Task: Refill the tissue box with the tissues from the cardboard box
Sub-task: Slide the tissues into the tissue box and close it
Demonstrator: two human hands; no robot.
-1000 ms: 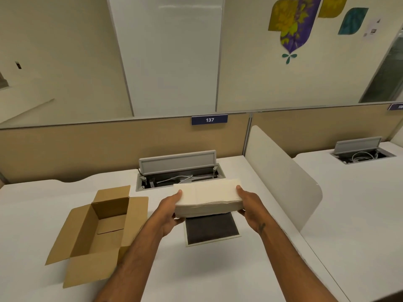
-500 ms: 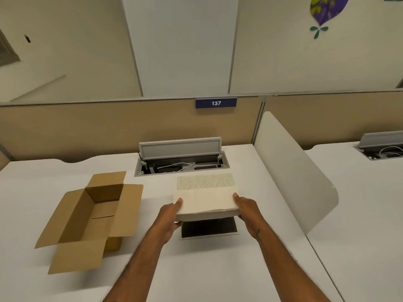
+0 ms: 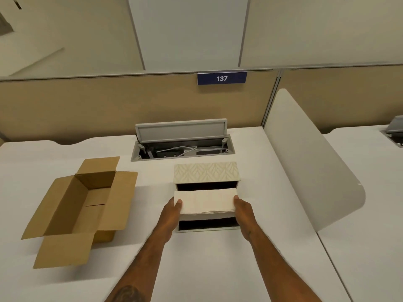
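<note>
On the white desk (image 3: 43, 166), left to right: the open cardboard box (image 3: 82, 205), then the left hand (image 3: 170, 214) and right hand (image 3: 244, 212) clamping the tissue stack (image 3: 206, 201) by its ends, over the open tissue box (image 3: 207, 173).

tissue box (image 3: 206, 174) interior hidden by tissues (image 3: 205, 201)

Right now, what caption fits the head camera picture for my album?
Left hand and right hand hold a tissue stack over the open tissue box; empty cardboard box beside.
</note>
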